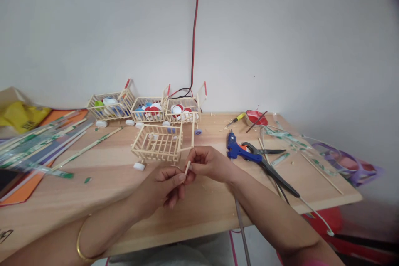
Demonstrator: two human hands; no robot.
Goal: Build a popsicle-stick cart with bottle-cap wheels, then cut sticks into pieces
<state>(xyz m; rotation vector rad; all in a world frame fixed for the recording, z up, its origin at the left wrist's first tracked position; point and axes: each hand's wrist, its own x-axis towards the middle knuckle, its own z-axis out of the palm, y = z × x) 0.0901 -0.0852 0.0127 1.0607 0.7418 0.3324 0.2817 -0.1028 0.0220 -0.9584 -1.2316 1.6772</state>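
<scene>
A short piece of wooden stick (187, 168) is pinched between the fingertips of both hands, near the front middle of the table. My left hand (170, 183) closes on its lower end, and my right hand (207, 164) grips it higher up. Just behind the hands stands a miniature cart made of thin wooden sticks (157, 141), its basket bare inside and its upright handle frame on the right side. A white wheel (139, 166) shows under its front left corner. The right fingers overlap the lower part of the handle frame in view; whether they touch it I cannot tell.
Three similar stick carts, including one at far left (109, 106), hold bottle caps along the wall. On the right lie a blue glue gun (241, 149), black-handled scissors (277, 176), a yellow-handled knife (238, 118) and a red dish (257, 117). Wrapped sticks (46, 141) cover the left side.
</scene>
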